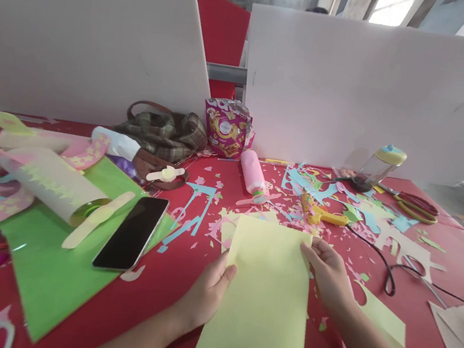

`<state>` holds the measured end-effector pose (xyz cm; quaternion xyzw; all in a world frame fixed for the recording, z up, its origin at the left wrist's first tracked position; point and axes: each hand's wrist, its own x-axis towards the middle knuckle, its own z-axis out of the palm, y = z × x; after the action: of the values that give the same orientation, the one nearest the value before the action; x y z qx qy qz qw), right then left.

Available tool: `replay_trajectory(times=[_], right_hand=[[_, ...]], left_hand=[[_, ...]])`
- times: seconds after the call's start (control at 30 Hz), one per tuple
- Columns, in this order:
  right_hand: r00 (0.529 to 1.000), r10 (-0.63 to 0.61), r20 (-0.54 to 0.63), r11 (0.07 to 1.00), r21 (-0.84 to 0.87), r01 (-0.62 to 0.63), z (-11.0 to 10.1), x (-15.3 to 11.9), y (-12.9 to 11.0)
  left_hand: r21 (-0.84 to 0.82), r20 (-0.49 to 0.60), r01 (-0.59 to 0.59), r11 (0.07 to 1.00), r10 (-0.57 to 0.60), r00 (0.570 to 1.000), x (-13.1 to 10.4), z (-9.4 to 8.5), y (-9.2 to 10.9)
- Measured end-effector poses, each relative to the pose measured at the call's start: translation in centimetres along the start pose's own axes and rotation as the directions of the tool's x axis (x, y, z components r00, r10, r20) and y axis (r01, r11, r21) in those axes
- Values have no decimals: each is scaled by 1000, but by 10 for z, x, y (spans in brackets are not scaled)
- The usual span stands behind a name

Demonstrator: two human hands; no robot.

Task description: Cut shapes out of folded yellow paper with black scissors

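Note:
A long sheet of pale yellow paper (262,299) stretches toward me between both hands. My left hand (214,286) pinches its left edge, thumb on top. At the upper right corner, my right hand (326,268) grips the sheet between thumb and fingers. The fingers behind the paper are partly hidden. Just beyond its far edge lie paper scraps (228,228) and a pink cylinder (252,172). A yellow glue gun (324,213) with a black cord rests past my right hand.
A black phone (132,233) lies on green sheets (53,275) at left, near a paper tube (52,180). Scissors (415,205) and a clear bottle (375,168) are at right. Behind stand a snack bag (226,128), a plaid bag (164,133) and white panels (376,96).

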<state>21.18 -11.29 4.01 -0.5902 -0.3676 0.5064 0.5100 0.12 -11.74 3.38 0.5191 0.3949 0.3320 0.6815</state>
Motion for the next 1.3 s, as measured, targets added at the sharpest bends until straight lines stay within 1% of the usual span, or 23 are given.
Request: replay_trajectory(times=[0.07,0.17,0.27,0.43,0.53,0.63,0.7,0.8,0.87,0.93,0.97,1.0,1.03,1.07,1.1,1.13,1.17,1.2,1.23,1.27,1.3], right_hand=[[1000,-11,-17,1000,9,11,0,1,2],[1000,-10,-9,999,46,10,-1,2,5],[999,-21,-46,999,32,22,0,3,5],[997,-18,-69,1000,10,19,-1,2,4],[996,-40,-84,999,-13,39,-2,3,5],[997,-38,-74,999,27,40,-3,5,7],[996,-31,-80,998,44,35,-4,5,8],[993,-53,-101,998,17,55,-6,6,10],[990,-84,-110,996,-24,81,-7,6,11],[980,-147,-136,987,-89,136,-7,7,12],[968,-205,-144,972,-144,184,-7,7,13],[947,-288,-140,943,-214,255,-7,8,14],[913,-392,-116,890,-299,344,-7,8,14],[863,-500,-69,809,-393,437,-7,8,15],[805,-594,0,706,-480,521,-8,8,16],[746,-661,77,597,-548,586,-8,8,16],[695,-704,144,501,-593,630,-8,8,17],[656,-730,193,428,-620,658,-9,8,17],[629,-744,228,380,-629,678,-10,7,17],[612,-753,243,362,-624,693,-10,7,17],[613,-749,251,373,-606,703,-11,6,16]], left_hand=[[24,-12,8,1000,-8,1000,0,0,-1],[77,-36,19,997,-16,999,0,-2,-4],[113,-50,9,994,-3,999,0,-2,-5],[124,-39,-28,992,33,999,0,-1,-1],[142,-24,-33,989,37,999,0,-1,1],[167,-28,-36,985,41,999,0,-2,1],[166,-30,-23,986,28,999,0,-2,1],[145,-17,7,989,-5,1000,1,-3,-1],[119,-13,21,993,-19,1000,1,-4,-2],[67,-8,32,997,-32,999,3,-5,-3],[27,-6,40,999,-40,999,3,-6,-4],[-23,-3,53,998,-53,999,4,-6,-5],[-80,2,72,994,-72,997,5,-6,-5],[-142,8,93,985,-93,996,5,-6,-5],[-205,16,114,972,-113,993,5,-6,-5],[-261,29,139,955,-136,990,5,-6,-5],[-307,44,168,937,-162,986,6,-6,-4],[-342,53,196,919,-190,980,5,-5,-3],[-366,47,219,904,-217,975,6,-5,-2],[-385,33,237,892,-244,969,6,-5,0],[-398,15,249,883,-265,964,6,-5,1]])
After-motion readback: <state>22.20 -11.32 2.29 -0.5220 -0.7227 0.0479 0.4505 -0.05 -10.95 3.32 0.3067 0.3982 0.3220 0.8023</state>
